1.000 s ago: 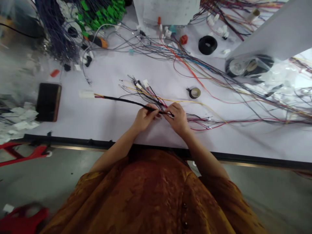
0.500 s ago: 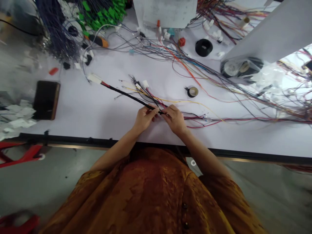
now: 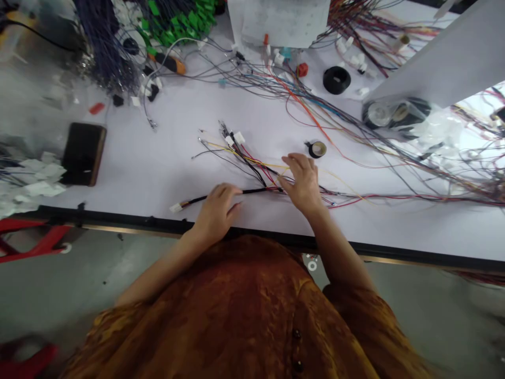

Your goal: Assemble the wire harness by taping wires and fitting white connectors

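A wire harness (image 3: 252, 190) with a black-wrapped stem lies on the white table, its white connector (image 3: 175, 208) near the front edge. My left hand (image 3: 218, 210) rests over the stem with fingers loosely apart, covering part of it. Over the harness's branching wires, my right hand (image 3: 303, 181) hovers with its fingers spread and nothing between them. Several loose wire ends with metal terminals (image 3: 224, 129) and small white connectors (image 3: 239, 138) fan out up and left. Just above my right hand stands a small roll of black tape (image 3: 317, 149).
A phone (image 3: 84, 153) lies at the left beside white connectors (image 3: 41, 181). Green-tipped wires (image 3: 189, 23), an orange-handled tool (image 3: 170, 63) and a black ring (image 3: 336, 80) are at the back. Long wires (image 3: 355, 123) run to the right, near a slanted white post (image 3: 430, 58).
Both hands have let go of the harness and moved apart, left hand down-left, right hand up-right. The black stem has dropped from a slant to lie nearly level near the front edge.
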Demonstrator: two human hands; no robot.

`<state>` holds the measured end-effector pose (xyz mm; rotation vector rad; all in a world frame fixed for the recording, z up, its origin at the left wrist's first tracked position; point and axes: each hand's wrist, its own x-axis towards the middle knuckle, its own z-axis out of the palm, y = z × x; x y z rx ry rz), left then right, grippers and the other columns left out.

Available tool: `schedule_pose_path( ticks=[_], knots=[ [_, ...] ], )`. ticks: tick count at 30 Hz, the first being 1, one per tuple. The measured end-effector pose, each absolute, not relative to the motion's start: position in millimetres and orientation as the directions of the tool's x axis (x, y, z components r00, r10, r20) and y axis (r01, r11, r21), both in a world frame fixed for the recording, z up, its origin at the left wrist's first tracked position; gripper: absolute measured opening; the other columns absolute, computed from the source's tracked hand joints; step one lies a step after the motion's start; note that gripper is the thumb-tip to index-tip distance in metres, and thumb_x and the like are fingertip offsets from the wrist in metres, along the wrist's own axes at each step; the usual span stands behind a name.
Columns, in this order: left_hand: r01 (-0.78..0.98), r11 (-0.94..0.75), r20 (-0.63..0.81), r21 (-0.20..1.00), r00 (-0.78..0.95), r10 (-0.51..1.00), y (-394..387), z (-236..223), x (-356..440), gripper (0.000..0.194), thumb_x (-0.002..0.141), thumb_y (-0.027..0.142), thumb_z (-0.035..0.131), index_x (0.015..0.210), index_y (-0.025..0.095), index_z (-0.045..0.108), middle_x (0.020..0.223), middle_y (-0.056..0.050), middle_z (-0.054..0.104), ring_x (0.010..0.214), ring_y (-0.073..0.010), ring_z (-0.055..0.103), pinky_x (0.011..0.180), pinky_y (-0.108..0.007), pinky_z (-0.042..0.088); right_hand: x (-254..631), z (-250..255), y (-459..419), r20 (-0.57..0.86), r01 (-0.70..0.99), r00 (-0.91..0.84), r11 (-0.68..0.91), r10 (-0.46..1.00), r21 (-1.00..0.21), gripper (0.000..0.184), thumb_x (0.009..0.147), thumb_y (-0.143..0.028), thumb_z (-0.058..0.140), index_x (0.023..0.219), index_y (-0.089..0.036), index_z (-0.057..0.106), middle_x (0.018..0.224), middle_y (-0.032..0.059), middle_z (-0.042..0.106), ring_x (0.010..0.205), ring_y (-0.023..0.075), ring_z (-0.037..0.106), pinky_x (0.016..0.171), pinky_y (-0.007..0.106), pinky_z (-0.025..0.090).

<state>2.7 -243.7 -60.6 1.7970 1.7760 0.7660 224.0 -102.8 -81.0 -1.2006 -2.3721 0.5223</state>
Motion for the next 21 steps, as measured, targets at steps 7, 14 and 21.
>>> schedule_pose_path(
  ticks=[7, 14, 21],
  knots=[
    [0.818, -0.223, 0.157, 0.53, 0.163, 0.974, -215.9, -115.9, 11.9, 0.027, 0.097, 0.023, 0.046, 0.107, 0.018, 0.07, 0.102, -0.011, 0.066, 0.094, -0.0244, 0.056, 0.085, -0.04, 0.049, 236.7, -55.5, -102.2, 0.059, 0.693, -0.568, 0.516, 0.821, -0.503, 0.016, 0.092, -0.028, 0.057, 0.085, -0.018, 0.068, 0.085, 0.0073, 0.063, 0.079, 0.021, 0.058, 0.073, 0.033, 0.043],
    [0.799, -0.283, 0.255, 0.53, 0.168, 0.952, -214.9, -126.0, 4.2, 0.028, 0.098, 0.029, 0.047, 0.101, 0.02, 0.074, 0.093, -0.009, 0.065, 0.087, -0.0216, 0.055, 0.079, -0.037, 0.048, 250.7, -78.9, -144.2, -0.062, 0.734, -0.541, 0.435, 0.839, -0.521, 0.014, 0.091, -0.031, 0.06, 0.096, -0.02, 0.065, 0.091, 0.0071, 0.067, 0.081, 0.0225, 0.06, 0.069, 0.032, 0.042],
    [0.786, -0.405, 0.24, 0.466, 0.328, 0.914, -199.9, -124.4, -13.9, 0.027, 0.097, 0.029, 0.049, 0.102, 0.023, 0.074, 0.095, -0.009, 0.067, 0.089, -0.024, 0.056, 0.081, -0.041, 0.044, 261.7, -106.4, -146.3, -0.012, 0.777, -0.501, 0.444, 0.865, -0.447, 0.017, 0.095, -0.031, 0.052, 0.095, -0.02, 0.065, 0.095, 0.009, 0.064, 0.082, 0.0238, 0.059, 0.065, 0.032, 0.042]
  ],
)
